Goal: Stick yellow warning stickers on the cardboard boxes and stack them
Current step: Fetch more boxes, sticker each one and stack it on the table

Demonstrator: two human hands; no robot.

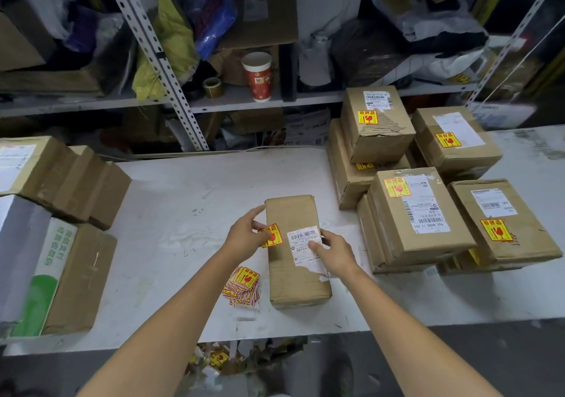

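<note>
A long cardboard box [295, 277] with a white shipping label lies in the middle of the white table [171, 213]. My left hand [244, 233] presses a yellow warning sticker [273, 236] onto the box's top, left of the label. My right hand [331, 251] rests on the box's right side over the label, fingers bent, steadying it. A pile of loose yellow stickers [243, 285] lies on the table just left of the box. Stacked boxes with stickers [409, 210] stand at the right.
Several unstickered boxes [61, 182] sit at the left, one white and green [39, 274]. Metal shelving behind holds a red paper cup [258, 77], a tape roll [213, 87], bags and cartons. Sticker scraps [220, 358] litter the floor below the table's front edge.
</note>
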